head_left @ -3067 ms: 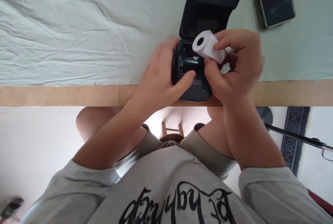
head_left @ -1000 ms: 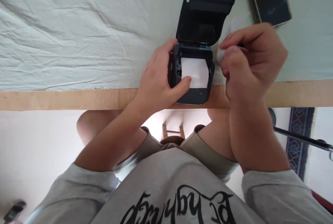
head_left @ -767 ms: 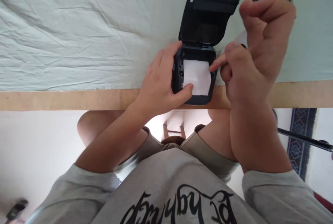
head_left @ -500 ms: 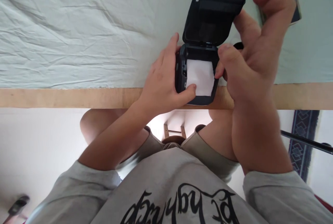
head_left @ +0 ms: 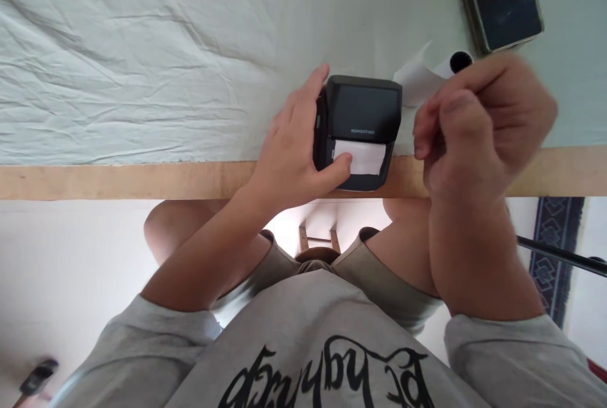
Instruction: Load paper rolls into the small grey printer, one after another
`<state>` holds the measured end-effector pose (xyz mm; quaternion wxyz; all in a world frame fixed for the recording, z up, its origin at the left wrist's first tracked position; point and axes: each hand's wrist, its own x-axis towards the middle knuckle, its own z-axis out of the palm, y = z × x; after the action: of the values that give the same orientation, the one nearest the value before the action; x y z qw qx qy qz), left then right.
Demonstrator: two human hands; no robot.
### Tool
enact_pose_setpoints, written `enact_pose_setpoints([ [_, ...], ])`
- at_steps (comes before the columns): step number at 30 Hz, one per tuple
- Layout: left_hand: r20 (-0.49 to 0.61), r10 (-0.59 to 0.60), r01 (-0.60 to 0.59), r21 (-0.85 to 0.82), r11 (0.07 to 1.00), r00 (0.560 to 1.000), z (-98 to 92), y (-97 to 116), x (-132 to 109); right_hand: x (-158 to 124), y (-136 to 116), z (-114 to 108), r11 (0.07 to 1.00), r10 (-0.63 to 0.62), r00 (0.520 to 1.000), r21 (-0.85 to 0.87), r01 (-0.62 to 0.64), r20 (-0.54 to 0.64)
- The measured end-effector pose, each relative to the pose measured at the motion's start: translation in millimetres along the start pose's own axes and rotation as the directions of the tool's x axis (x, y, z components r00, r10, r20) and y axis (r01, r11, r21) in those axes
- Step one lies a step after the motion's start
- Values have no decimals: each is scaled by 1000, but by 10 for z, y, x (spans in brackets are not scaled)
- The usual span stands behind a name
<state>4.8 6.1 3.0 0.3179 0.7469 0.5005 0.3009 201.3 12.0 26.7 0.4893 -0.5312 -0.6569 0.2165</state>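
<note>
A small black thermal printer (head_left: pixel 365 107) lies near the table's front edge with its lid down. A strip of white paper (head_left: pixel 367 156) sticks out from under the lid toward me. My left hand (head_left: pixel 296 148) grips the printer's left side, its thumb pressing on the paper strip. Just right of the printer, my right hand (head_left: pixel 484 120) hovers with its fingers curled in and the thumb against them; I see nothing in it. Behind that hand lies a roll of white paper (head_left: pixel 420 79) with a black core, partly unrolled.
A dark smartphone (head_left: pixel 505 0) lies at the back right. Pale green cloth (head_left: pixel 165 66) covers the table, wrinkled on the left. The bare wooden edge (head_left: pixel 118 181) runs in front, above my knees.
The printer's lid has swung down from upright to closed over the paper. My right hand has come off the printer to the right and its fingers have curled. My left hand has hardly moved.
</note>
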Motion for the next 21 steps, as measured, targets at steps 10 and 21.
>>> enact_pose_setpoints([
  [10, -81, -17, 4, -150, 989, 997, 9, -6, 59, 41, 93, -105, 956, 294, 904, -110, -273, 310],
  [21, -112, -68, 49, -158, 986, 991, 81, -69, 74, 215, 104, -194, 963, 253, 806, -215, -159, 535],
])
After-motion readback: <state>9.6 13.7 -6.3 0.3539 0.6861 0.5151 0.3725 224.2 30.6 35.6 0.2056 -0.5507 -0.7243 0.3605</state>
